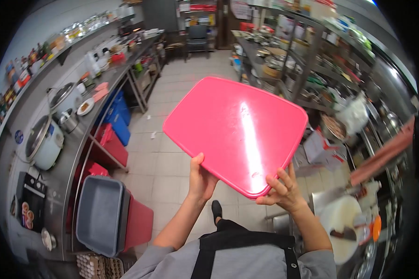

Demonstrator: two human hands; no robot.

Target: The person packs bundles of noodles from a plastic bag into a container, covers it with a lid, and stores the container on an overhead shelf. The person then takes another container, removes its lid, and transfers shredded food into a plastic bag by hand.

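A pink rectangular plastic lid [214,125] with rounded corners is held up in front of me, tilted, above the tiled floor. My left hand [201,180] grips its near left edge, thumb on the rim and the other fingers hidden underneath. At the near right corner, my right hand [284,188] is closed on the rim with its fingers curled over the top. Light glares in a white streak down the lid's face. Below to the left, a grey tub [100,216] sits in or on a pink bin [139,222].
Along the left runs a steel counter [72,158] with rice cookers [46,142]. Blue bins [118,118] stand beneath it, egg trays [97,266] near my feet. Crowded steel shelving [307,65] lines the right, with a cardboard box [323,149] and a round cutting board [342,223] holding a cleaver [344,234].
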